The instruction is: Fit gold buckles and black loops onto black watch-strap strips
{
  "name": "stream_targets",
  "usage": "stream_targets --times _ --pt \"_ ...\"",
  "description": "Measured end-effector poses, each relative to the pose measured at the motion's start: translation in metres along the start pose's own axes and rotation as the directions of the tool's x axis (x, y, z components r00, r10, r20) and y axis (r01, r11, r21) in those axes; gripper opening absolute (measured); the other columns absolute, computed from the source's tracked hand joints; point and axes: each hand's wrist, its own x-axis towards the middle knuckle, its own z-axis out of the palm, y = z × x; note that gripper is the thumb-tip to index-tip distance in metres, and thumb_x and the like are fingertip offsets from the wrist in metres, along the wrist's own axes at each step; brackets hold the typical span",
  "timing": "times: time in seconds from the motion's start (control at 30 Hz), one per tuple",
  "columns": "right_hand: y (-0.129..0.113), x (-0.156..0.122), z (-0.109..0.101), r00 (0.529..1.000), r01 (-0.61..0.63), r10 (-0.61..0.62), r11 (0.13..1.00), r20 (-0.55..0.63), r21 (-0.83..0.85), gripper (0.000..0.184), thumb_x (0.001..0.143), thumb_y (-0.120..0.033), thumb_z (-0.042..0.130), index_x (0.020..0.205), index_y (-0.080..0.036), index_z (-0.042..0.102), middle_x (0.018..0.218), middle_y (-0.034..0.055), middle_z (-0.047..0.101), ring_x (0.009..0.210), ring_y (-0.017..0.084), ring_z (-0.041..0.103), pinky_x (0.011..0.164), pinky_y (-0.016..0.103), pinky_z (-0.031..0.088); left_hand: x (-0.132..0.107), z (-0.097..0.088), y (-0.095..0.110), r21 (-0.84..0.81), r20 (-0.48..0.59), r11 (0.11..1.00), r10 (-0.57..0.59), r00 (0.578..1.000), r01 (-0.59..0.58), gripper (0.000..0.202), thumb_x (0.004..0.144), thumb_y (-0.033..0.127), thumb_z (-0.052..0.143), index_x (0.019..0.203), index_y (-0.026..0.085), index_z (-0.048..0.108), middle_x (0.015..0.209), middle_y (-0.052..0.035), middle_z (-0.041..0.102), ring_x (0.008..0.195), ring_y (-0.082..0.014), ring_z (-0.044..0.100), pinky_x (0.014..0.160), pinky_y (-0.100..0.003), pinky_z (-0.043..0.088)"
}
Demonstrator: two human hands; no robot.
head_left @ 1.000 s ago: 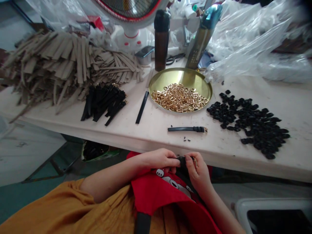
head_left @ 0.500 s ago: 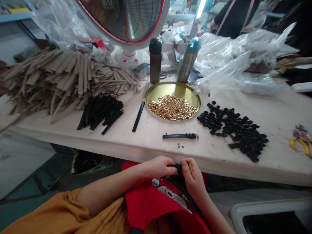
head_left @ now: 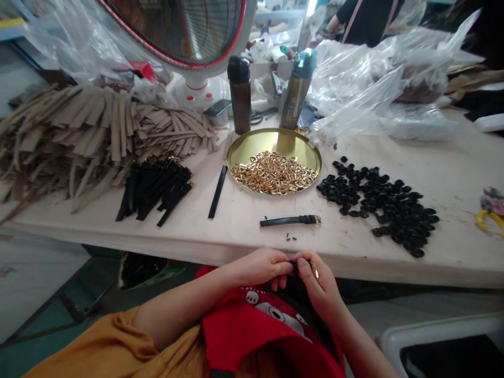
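Note:
At the table's front edge, my left hand (head_left: pixel 271 268) pinches one end of a black strap (head_left: pixel 293 266). Closed on the same strap is my right hand (head_left: pixel 317 275), with a gold buckle (head_left: pixel 314 270) showing between its fingers. Most of the strap is hidden by my fingers. Just beyond my hands a black buckled strap (head_left: pixel 289 220) lies flat, with a few tiny black bits (head_left: pixel 290 238) near it. A round gold tray (head_left: pixel 252 140) holds a heap of gold buckles (head_left: pixel 275 173). Small black loops (head_left: pixel 378 205) are spread to the right.
Black straps (head_left: pixel 155 186) are piled at left, before brown strips (head_left: pixel 71 126). A single black strip (head_left: pixel 217 191) lies left of the tray. Two bottles (head_left: pixel 240 100), a fan (head_left: pixel 192 86) and plastic bags (head_left: pixel 366 89) stand behind. Yellow-handled pliers (head_left: pixel 489 220) lie far right.
The view has shifted slightly. Both hands stay together on the strap, a little further right, and the gold buckle now shows more clearly at my right fingers.

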Motion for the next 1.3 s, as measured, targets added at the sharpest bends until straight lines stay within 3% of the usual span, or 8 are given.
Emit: stream_targets --times 0.13,0.3,0.4,0.5,0.7,1.03,1.2,1.3 --pt "0.003 0.009 -0.007 0.999 -0.036 0.036 0.999 -0.017 -0.005 0.024 0.088 -0.036 0.037 0.087 -0.019 0.054 0.064 0.0004 0.055 0.056 0.014 0.051 0.052 0.025 0.040 0.003 -0.008 0.009 0.034 0.023 0.999 0.003 1.000 -0.003 0.031 0.083 0.039 0.040 0.070 0.015 0.054 0.052 0.0044 0.047 0.047 -0.0077 0.042 0.050 -0.021 0.032" --pt "0.006 0.012 -0.010 0.996 -0.063 0.058 0.996 0.064 0.067 0.026 0.088 -0.037 0.036 0.097 -0.018 0.053 0.071 0.0030 0.059 0.062 0.016 0.056 0.053 0.026 0.042 0.002 -0.016 0.014 0.032 0.044 0.999 0.017 0.999 -0.019 0.036 0.085 0.040 0.037 0.064 0.015 0.052 0.048 0.0057 0.041 0.044 -0.0064 0.036 0.048 -0.020 0.030" --pt "0.004 0.012 -0.014 0.994 -0.048 0.040 0.996 0.104 0.073 0.027 0.088 -0.036 0.036 0.099 -0.019 0.054 0.077 0.0043 0.062 0.067 0.016 0.057 0.058 0.026 0.045 0.005 -0.015 0.014 0.017 0.044 0.999 0.051 0.998 -0.052 0.035 0.086 0.039 0.037 0.064 0.015 0.051 0.053 0.0042 0.049 0.046 -0.0064 0.043 0.051 -0.019 0.034" --pt "0.003 0.012 -0.018 0.991 -0.018 0.013 0.999 0.134 0.031 0.028 0.089 -0.036 0.036 0.100 -0.019 0.055 0.082 0.0050 0.063 0.072 0.017 0.058 0.065 0.028 0.046 0.007 -0.013 0.016 0.047 0.045 0.999 0.013 0.999 -0.015 0.032 0.086 0.037 0.039 0.066 0.015 0.051 0.056 0.0033 0.053 0.049 -0.0068 0.047 0.053 -0.019 0.036" --pt "0.002 0.010 -0.019 0.985 -0.069 0.059 0.996 0.165 0.056 0.031 0.089 -0.038 0.035 0.104 -0.017 0.053 0.079 0.0055 0.064 0.069 0.017 0.059 0.060 0.027 0.045 -0.001 -0.014 0.018 0.095 0.107 0.995 -0.018 0.994 0.008 0.035 0.087 0.037 0.034 0.068 0.015 0.053 0.052 0.0051 0.043 0.046 -0.0060 0.039 0.049 -0.018 0.031" --pt "0.002 -0.001 -0.019 0.973 -0.139 0.090 0.964 0.213 0.227 0.033 0.087 -0.040 0.041 0.108 -0.019 0.054 0.082 0.0052 0.064 0.073 0.017 0.060 0.060 0.026 0.048 -0.004 -0.002 0.016 0.076 0.033 0.997 -0.025 0.999 0.022 0.037 0.086 0.041 0.033 0.082 0.013 0.057 0.053 0.0051 0.041 0.048 -0.0076 0.036 0.048 -0.020 0.029" --pt "-0.001 -0.001 -0.015 0.973 -0.217 0.180 0.923 0.144 0.317 0.037 0.086 -0.043 0.041 0.110 -0.018 0.053 0.074 0.0031 0.060 0.063 0.015 0.058 0.055 0.025 0.048 -0.007 -0.001 0.013 0.028 0.006 0.998 0.052 0.999 -0.052 0.036 0.086 0.041 0.035 0.083 0.013 0.058 0.058 0.0040 0.046 0.049 -0.0067 0.037 0.048 -0.020 0.029" --pt "-0.002 0.002 -0.010 0.984 -0.175 0.162 0.944 0.071 0.278 0.038 0.086 -0.043 0.040 0.110 -0.017 0.053 0.072 0.0027 0.059 0.060 0.015 0.056 0.056 0.026 0.047 -0.009 -0.001 0.013 -0.016 0.012 0.999 0.039 0.999 -0.039 0.032 0.083 0.042 0.042 0.078 0.014 0.057 0.060 0.0040 0.047 0.048 -0.0057 0.036 0.047 -0.019 0.028"
